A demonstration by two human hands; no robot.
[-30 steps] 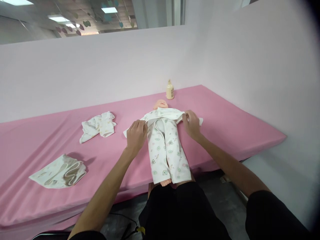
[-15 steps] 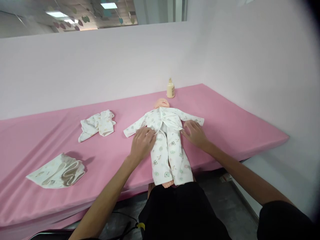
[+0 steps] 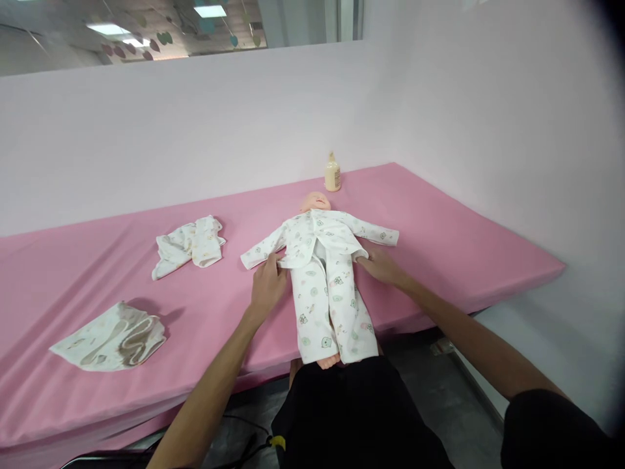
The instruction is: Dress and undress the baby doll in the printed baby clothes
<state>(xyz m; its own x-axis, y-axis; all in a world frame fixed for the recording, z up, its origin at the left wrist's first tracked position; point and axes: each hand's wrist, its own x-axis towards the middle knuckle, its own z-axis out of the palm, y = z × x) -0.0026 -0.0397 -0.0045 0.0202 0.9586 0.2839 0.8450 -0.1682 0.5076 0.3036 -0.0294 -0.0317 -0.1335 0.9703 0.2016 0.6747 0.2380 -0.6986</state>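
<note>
A baby doll (image 3: 317, 201) lies on its back across the pink bed, head toward the wall, bare toes at the near edge. It wears a white printed baby jacket (image 3: 303, 236) with both sleeves spread out, and matching trousers (image 3: 336, 306). The jacket's lower front parts over the waist. My left hand (image 3: 269, 281) pinches the jacket's hem at its left side. At the right side, my right hand (image 3: 379, 264) grips the other corner of the hem, its fingertips partly hidden by the cloth.
A cream pump bottle (image 3: 333, 174) stands near the wall behind the doll's head. Left on the pink sheet (image 3: 205, 332) lie a small white printed garment (image 3: 190, 244) and a folded printed cloth (image 3: 114, 339). A wall (image 3: 493, 130) rises at the right.
My left hand has moved slightly left and drawn the jacket's hem outward over the trousers. My right hand has closed on the hem's right corner, which now flares outward.
</note>
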